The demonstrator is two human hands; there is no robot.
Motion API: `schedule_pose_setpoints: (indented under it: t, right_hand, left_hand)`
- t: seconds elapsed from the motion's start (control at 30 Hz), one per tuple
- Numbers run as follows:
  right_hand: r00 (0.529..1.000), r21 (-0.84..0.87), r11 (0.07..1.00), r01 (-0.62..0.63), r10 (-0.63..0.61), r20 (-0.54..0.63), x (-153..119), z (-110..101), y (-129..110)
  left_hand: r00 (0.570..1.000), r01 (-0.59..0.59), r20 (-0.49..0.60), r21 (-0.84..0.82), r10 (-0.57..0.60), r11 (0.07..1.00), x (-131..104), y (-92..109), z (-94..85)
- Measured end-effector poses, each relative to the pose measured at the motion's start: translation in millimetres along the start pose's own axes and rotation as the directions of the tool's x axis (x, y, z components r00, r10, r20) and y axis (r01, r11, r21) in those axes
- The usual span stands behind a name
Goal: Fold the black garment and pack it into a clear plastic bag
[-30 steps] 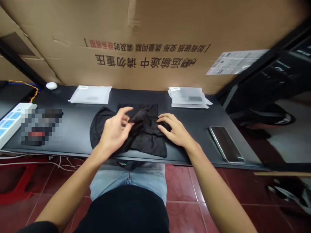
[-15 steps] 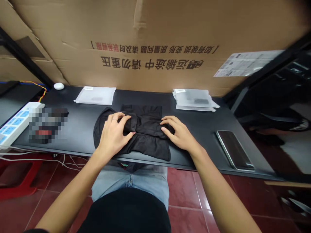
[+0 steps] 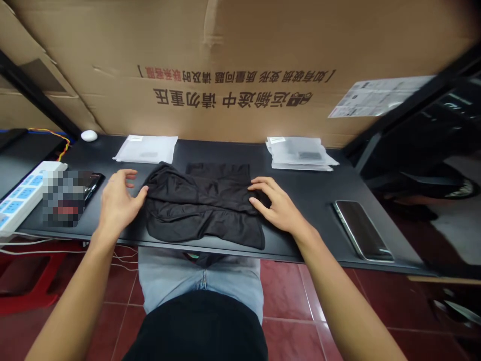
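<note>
A folded black cloth garment (image 3: 203, 200) lies flat in front of me, rounded at its left end, with a lengthwise fold across its middle. I cannot make out its exact kind. At the garment's left edge is my left hand (image 3: 121, 200), its fingers apart and the thumb tip at the cloth. My right hand (image 3: 278, 208) rests at the opposite end, with a bit of the black cloth between its thumb and curved fingers.
On the black table (image 3: 308, 220) lie a phone (image 3: 363, 230) at right, two stacks of white pouches (image 3: 148, 149) along the back, a white oval object (image 3: 89, 136), a partly blurred dark item (image 3: 92, 183) and a power strip (image 3: 22, 195). A large cardboard box (image 3: 240, 45) stands behind.
My left hand has moved left, from on top of the garment to its left edge, and its fingers have spread. The cloth's left part now lies flatter. My right hand stays in place.
</note>
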State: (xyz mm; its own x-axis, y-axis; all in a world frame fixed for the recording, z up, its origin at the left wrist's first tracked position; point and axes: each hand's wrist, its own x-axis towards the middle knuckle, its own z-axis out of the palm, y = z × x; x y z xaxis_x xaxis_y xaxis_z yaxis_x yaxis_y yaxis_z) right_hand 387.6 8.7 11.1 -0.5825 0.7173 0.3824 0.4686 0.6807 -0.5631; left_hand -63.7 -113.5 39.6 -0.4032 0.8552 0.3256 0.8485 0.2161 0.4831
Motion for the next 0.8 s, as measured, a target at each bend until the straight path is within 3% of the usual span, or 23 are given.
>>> schedule_pose_setpoints:
  t: [0.1, 0.2, 0.33, 0.47, 0.57, 0.7, 0.77, 0.8]
  right_hand:
    - [0.999, 0.005, 0.999, -0.041, 0.041, -0.029, 2.1, 0.1, 0.4]
    - [0.996, -0.007, 0.996, -0.088, 0.088, -0.024, 7.0, 0.4, 1.2]
    - [0.990, -0.021, 0.990, -0.139, 0.139, -0.006, 16.7, 3.5, 2.8]
    - [0.978, -0.015, 0.978, -0.206, 0.206, 0.012, 27.7, 2.7, -0.3]
    - [0.982, 0.010, 0.982, -0.187, 0.187, -0.008, 33.7, -8.8, -10.8]
    - [0.995, -0.029, 1.000, -0.012, 0.009, -0.102, 26.2, -33.8, -36.2]
    - [0.996, -0.029, 0.998, 0.061, -0.063, -0.061, 12.3, -42.6, -49.6]
    - [0.996, -0.015, 0.996, 0.092, -0.092, 0.005, 3.4, -44.9, -55.4]
  left_hand:
    - [0.984, -0.176, 0.022, 0.006, 0.176, 0.984, 0.3, 12.4, 1.3]
    - [0.943, -0.310, 0.126, -0.009, 0.308, 0.951, 10.8, 26.3, 7.0]
    - [0.901, -0.358, 0.274, 0.029, 0.337, 0.933, 33.9, 26.8, 18.0]
    - [0.877, -0.388, 0.296, -0.030, 0.379, 0.921, 48.4, 26.5, 21.0]
    - [0.873, -0.406, 0.256, -0.093, 0.416, 0.909, 46.5, 31.3, 11.4]
    - [0.887, -0.410, 0.142, -0.189, 0.438, 0.892, 23.0, 29.7, -15.4]
    - [0.867, -0.426, 0.165, -0.247, 0.471, 0.870, 4.3, 21.7, -30.9]
    - [0.836, -0.441, 0.220, -0.278, 0.503, 0.854, -5.7, 16.2, -38.1]
